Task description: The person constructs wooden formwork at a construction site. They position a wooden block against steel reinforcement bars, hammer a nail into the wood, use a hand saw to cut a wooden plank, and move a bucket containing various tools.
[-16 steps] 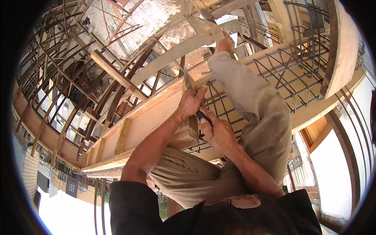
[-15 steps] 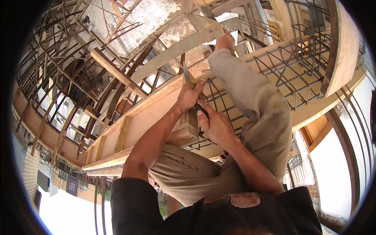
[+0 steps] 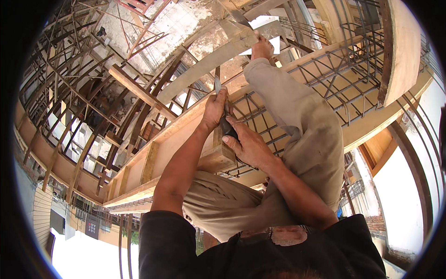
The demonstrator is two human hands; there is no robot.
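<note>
Both of my hands are on a hand tool with a tapered grey metal blade [image 3: 217,84] and a black handle [image 3: 227,129]. My right hand [image 3: 248,145] is closed round the handle, its thumb lying along it. Further up, my left hand [image 3: 214,110] grips the blade part, and the pointed tip sticks out past its thumb. Whether the blade has teeth is too small to tell. Just under the hands lies a thick wooden block [image 3: 217,159], its end facing me, across the edge of a long wooden formwork trough [image 3: 174,139].
A steel rebar cage [image 3: 325,76] runs along the formwork beneath my raised leg [image 3: 302,111]. My bare foot [image 3: 263,48] rests by a curved grey board [image 3: 204,65]. Many timber props [image 3: 83,107] stand below on the left. An upright plywood panel [image 3: 403,56] is at right.
My left hand has shifted slightly left and up, its thumb now along the blade. My right hand has moved left with the handle, and the tool stands a little more upright in the view.
</note>
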